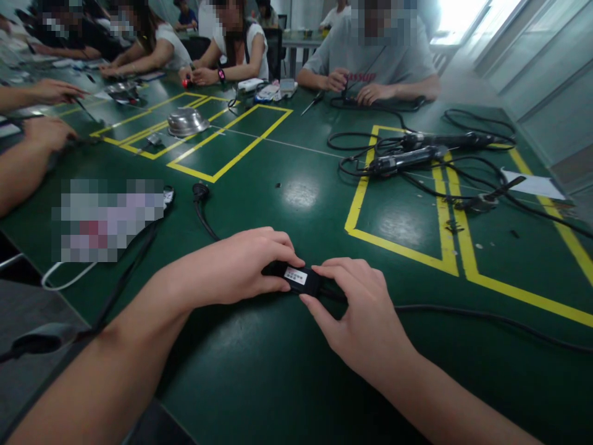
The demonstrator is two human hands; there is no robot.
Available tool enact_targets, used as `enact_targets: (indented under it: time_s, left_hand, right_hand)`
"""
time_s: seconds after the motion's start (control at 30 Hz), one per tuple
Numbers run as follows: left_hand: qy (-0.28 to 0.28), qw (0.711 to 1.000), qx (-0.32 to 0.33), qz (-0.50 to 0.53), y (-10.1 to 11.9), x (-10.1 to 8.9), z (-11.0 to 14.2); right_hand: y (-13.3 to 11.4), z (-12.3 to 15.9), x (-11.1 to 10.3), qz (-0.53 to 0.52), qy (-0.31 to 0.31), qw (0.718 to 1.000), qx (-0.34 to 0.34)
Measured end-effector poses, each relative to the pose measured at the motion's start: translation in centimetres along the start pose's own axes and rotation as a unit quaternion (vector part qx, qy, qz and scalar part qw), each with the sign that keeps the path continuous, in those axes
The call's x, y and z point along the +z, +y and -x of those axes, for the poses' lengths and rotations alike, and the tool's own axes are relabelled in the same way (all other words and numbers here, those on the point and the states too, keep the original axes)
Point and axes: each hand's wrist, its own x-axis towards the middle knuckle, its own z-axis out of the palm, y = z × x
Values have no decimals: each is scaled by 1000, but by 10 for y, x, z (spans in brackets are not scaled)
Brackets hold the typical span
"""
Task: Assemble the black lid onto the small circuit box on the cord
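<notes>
A small black box (312,283) with a white printed label (295,275) is held just over the green table, a cable at each end. My left hand (245,262) pinches its left end between thumb and fingers. On the right end, my right hand (356,296) grips with thumb and fingertips. From the right side a black cable (463,310) runs off to the table's right edge. A black plug (201,192) lies beyond my left hand, its cord leading back under that hand.
Two black electric screwdrivers (405,161) with looped cords lie at the right. Yellow tape (403,247) marks rectangles on the green table (296,383). A metal bowl-shaped part (186,122) stands farther off. A pixelated item (106,219) lies left. Several people sit around the table.
</notes>
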Motion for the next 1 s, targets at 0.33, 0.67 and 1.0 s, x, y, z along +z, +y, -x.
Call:
enact_targets:
  time_s: [0.33, 0.67, 1.0]
  left_hand:
    - [0, 1000, -23, 6, 2, -2, -1]
    - [85, 993, -53, -54, -18, 8, -12]
    - [-35, 992, -119, -14, -8, -11, 3]
  right_hand:
    - [-1, 0, 1, 5, -7, 1000, -2]
    - [-4, -1, -2, 11, 12, 1000, 4]
    - [-4, -1, 0, 9, -3, 1000, -8]
